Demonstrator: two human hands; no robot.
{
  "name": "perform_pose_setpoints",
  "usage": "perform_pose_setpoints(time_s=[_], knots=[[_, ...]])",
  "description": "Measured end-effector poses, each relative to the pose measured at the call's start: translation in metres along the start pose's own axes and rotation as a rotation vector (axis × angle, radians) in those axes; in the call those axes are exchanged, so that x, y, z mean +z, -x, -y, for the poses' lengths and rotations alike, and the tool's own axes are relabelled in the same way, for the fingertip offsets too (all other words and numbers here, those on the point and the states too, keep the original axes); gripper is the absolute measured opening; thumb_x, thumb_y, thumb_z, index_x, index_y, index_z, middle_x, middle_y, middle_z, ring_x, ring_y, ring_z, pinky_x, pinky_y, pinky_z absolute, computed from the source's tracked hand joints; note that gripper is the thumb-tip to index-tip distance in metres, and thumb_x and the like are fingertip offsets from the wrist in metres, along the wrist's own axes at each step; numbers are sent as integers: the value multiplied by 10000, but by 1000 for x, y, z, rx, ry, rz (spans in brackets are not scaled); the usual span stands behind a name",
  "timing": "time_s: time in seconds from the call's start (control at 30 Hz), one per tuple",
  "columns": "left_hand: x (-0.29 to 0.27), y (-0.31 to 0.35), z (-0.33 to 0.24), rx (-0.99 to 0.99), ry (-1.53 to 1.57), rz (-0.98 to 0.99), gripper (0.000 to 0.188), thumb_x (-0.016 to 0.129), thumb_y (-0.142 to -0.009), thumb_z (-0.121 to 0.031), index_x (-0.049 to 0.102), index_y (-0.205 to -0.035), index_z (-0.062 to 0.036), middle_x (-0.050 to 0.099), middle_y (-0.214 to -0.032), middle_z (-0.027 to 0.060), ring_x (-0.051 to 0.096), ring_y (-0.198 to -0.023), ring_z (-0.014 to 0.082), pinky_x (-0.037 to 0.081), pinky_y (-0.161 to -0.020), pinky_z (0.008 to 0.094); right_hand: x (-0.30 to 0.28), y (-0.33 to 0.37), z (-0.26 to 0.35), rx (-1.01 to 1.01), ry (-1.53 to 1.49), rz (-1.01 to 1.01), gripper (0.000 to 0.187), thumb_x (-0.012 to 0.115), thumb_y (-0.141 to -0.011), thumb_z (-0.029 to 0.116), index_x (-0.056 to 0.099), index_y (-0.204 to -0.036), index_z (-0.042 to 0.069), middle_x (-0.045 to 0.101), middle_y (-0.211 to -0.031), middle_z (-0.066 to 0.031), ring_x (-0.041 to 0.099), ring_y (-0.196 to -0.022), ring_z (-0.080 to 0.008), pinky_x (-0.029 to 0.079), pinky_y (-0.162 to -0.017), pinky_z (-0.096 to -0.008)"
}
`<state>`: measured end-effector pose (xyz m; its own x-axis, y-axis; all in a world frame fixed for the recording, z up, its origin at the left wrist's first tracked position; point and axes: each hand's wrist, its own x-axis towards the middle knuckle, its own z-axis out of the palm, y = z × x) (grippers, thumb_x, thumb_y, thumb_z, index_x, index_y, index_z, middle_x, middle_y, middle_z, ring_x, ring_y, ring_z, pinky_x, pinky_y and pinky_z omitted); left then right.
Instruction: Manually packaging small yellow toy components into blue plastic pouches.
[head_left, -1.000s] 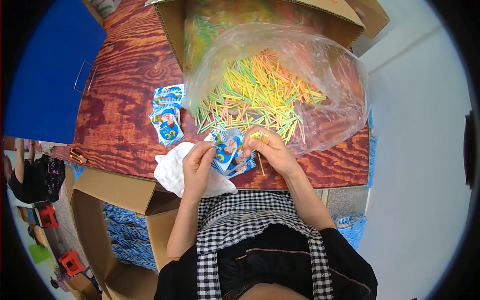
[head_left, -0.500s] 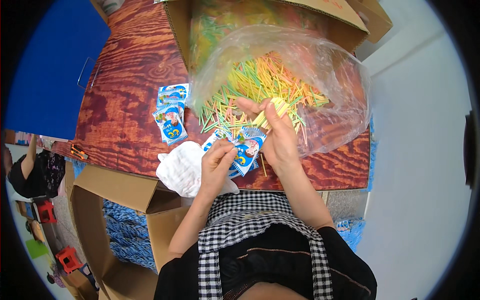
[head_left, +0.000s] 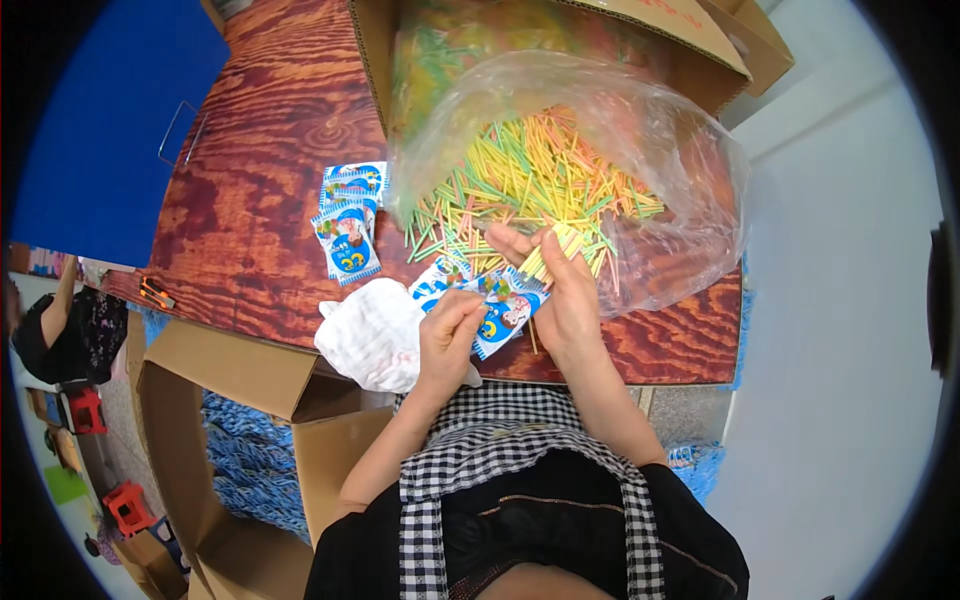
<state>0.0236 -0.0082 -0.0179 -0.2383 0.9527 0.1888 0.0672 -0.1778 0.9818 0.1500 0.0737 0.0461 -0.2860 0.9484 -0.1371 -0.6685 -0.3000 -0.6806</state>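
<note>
My right hand (head_left: 568, 305) is closed around a small bundle of thin, mostly yellow sticks (head_left: 548, 258), which point up and to the right. Its lower end meets a blue-and-white printed packet (head_left: 510, 312); whether the sticks reach inside it I cannot tell. Fingers pinched, my left hand (head_left: 450, 335) grips the packet's left edge. More such packets (head_left: 440, 278) lie under and behind this one, and a small stack of packets (head_left: 348, 240) sits farther left. Beyond the hands, a heap of yellow, green and pink sticks (head_left: 540, 170) spills from a clear plastic bag (head_left: 690, 190).
A white cloth (head_left: 372, 335) lies by my left wrist on the red wood-grain table (head_left: 270, 200). An open carton (head_left: 375, 60) holds the bag's far end. Lower left, another carton (head_left: 235, 365) contains blue packets. A blue panel (head_left: 110, 130) stands left, near an orange-handled cutter (head_left: 157, 293).
The view has shifted slightly, and the scene sits a little farther right and lower. Both hands keep their grips; the packet's top now overlaps the lower ends of the sticks more closely.
</note>
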Motion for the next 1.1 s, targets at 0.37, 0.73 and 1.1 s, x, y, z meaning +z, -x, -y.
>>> perform_pose_setpoints(time_s=[0.37, 0.73, 1.1], knots=[[-1, 4, 2, -116, 108, 28, 106, 578, -879, 0, 613, -946, 75, 591, -893, 67, 541, -807, 128, 427, -720, 229, 0, -3, -6, -63, 132, 111, 219, 448, -1004, 264, 510, -951, 61, 600, -1167, -282, 535, -1184, -295, 427, -997, -418], [2, 6, 1, -16, 175, -95, 146, 558, -905, -5, 620, -1017, 66, 608, -1024, 88, 550, -931, 151, 424, -823, 243, -3, 13, 6, 79, 398, 299, 247, 512, -968, 217, 523, -1113, 17, 587, -1236, -207, 518, -1203, -261, 360, -1043, -381], [-3, 0, -10, -146, 534, -106, 183, 570, -904, -21, 618, -1071, 37, 553, -1171, 73, 530, -1059, 143, 408, -929, 262, 13, 28, 21, -86, 1063, 223, 360, 636, -885, 145, 488, -1183, 7, 595, -1118, -100, 574, -1016, -186, 470, -826, -306]])
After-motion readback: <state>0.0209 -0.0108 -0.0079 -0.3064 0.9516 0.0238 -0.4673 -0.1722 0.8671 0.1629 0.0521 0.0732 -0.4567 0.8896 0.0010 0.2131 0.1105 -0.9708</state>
